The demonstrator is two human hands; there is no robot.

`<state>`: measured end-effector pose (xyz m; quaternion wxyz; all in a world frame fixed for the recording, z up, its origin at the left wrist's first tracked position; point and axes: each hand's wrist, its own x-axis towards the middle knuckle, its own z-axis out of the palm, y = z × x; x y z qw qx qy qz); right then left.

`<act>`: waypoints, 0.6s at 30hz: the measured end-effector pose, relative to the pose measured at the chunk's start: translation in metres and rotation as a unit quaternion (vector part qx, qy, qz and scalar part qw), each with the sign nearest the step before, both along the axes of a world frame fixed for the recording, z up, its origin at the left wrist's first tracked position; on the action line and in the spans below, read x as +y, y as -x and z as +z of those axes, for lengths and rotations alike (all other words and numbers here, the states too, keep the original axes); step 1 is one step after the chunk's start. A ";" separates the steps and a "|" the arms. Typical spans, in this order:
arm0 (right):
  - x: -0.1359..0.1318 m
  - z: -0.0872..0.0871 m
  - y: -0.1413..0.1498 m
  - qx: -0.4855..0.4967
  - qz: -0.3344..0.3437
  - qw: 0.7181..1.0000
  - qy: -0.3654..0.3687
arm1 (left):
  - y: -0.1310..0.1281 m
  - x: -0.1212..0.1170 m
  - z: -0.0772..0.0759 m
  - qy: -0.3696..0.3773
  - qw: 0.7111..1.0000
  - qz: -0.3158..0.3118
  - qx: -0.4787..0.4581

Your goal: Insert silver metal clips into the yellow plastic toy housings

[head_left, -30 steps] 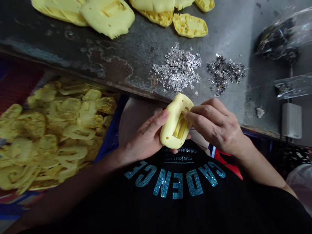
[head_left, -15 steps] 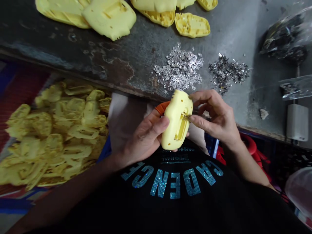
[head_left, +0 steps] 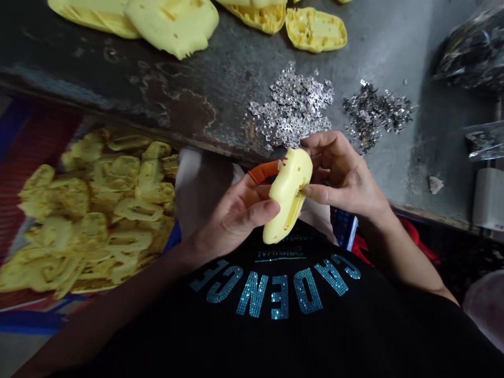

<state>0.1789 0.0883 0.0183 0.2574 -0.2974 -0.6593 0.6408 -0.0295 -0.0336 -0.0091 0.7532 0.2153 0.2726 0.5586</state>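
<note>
My left hand [head_left: 240, 210] is closed around a yellow plastic shell [head_left: 284, 202], its thumb on the near side and an orange band [head_left: 264, 172] on one finger. The shell is tilted, and a long recessed slot faces my right hand [head_left: 344, 178]. That hand grips the shell's right side, with the thumb tip at the upper end of the slot and the other fingers curled by the top edge. Whether a small metal piece sits under the right thumb is hidden. Just beyond lies a pile of small silver metal plates [head_left: 291, 110] on the metal table [head_left: 232, 84].
Right of the silver pile is a heap of darker metal clips [head_left: 374, 113]. Several yellow shells [head_left: 317, 31] lie along the table's far side. Many yellow parts [head_left: 90, 210] fill a container at lower left. Plastic bags [head_left: 472, 58] lie at right.
The shell has turned in my hands, so its slot now faces more to the right and shows narrower. My right thumb stays at the slot. The view has shifted slightly.
</note>
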 end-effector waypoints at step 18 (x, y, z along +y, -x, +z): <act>0.004 0.000 0.013 0.020 0.008 1.000 0.003 | 0.011 0.009 0.006 0.043 0.998 -0.053 -0.006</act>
